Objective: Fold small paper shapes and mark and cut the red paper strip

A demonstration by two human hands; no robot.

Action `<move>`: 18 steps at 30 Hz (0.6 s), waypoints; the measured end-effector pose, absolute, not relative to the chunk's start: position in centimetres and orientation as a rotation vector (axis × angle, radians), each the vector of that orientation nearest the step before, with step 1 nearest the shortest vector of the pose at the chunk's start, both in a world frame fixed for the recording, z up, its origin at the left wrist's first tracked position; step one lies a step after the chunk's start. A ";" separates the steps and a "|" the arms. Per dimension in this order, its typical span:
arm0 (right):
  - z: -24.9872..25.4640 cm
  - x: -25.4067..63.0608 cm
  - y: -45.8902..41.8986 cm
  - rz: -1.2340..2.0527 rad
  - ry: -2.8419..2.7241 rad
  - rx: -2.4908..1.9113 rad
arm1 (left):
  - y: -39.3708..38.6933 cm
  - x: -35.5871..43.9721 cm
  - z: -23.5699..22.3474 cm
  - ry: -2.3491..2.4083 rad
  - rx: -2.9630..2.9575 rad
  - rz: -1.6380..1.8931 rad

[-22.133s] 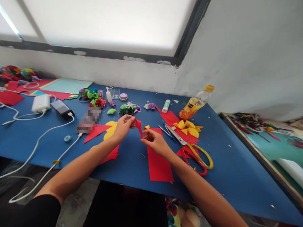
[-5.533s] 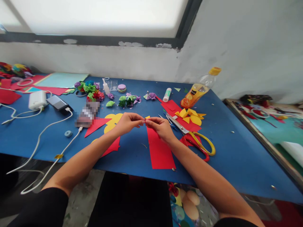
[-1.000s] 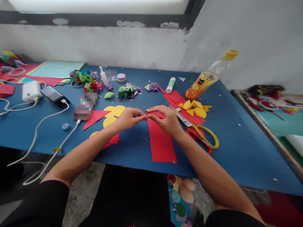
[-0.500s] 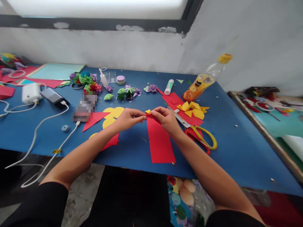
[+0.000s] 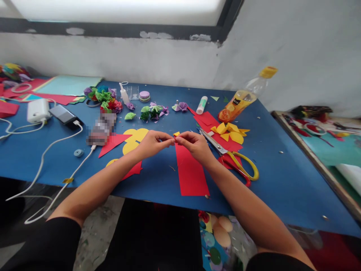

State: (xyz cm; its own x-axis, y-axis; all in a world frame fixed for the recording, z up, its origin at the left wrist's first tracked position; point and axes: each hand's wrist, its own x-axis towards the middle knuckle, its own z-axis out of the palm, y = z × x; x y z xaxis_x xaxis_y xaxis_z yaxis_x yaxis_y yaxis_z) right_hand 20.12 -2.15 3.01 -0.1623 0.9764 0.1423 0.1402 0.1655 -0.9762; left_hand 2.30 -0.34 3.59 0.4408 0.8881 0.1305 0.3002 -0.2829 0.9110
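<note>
Between my fingertips is a small folded piece of yellow and red paper (image 5: 176, 134). My left hand (image 5: 153, 143) pinches it from the left, and my right hand (image 5: 195, 145) pinches it from the right; the fingers hide much of it. Beneath the right hand a red paper strip (image 5: 192, 175) lies flat on the blue table (image 5: 160, 184). Scissors (image 5: 239, 160) with yellow and red handles rest beside my right wrist. Yellow paper circles (image 5: 130, 146) lie by my left hand, partly covered by it. Several folded yellow paper pieces (image 5: 229, 131) sit on red paper to the right.
A juice bottle (image 5: 239, 99) and a glue stick (image 5: 202, 105) are at the back right. Purple and green paper flowers (image 5: 153, 112) stand behind my hands. At left are a phone (image 5: 102, 128), a second device (image 5: 64, 114), a white charger (image 5: 38, 110) and cables.
My right fingers have shifted slightly, with the thumb now lower against the folded paper. Both hands stay in nearly the same place, and the things on the table have not moved.
</note>
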 end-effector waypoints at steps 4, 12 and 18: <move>2.8 19.7 -2.3 1.131 -1.407 -1.118 | -0.4 2.3 3.7 0.988 1.756 0.826; 2.5 19.3 -2.5 1.041 -1.408 -1.165 | -0.7 2.7 3.8 0.984 1.631 0.845; 2.5 20.3 -1.8 1.148 -1.441 -1.160 | -0.4 2.7 3.6 1.049 1.561 0.876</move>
State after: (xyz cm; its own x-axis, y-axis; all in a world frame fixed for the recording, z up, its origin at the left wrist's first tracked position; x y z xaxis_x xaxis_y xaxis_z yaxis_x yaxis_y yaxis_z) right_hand 20.29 -1.76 2.47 -0.1240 0.9870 0.1025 0.1202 0.1174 -0.9858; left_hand 2.67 -0.40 3.62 0.3569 0.9337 0.0279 0.1942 -0.1034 0.9755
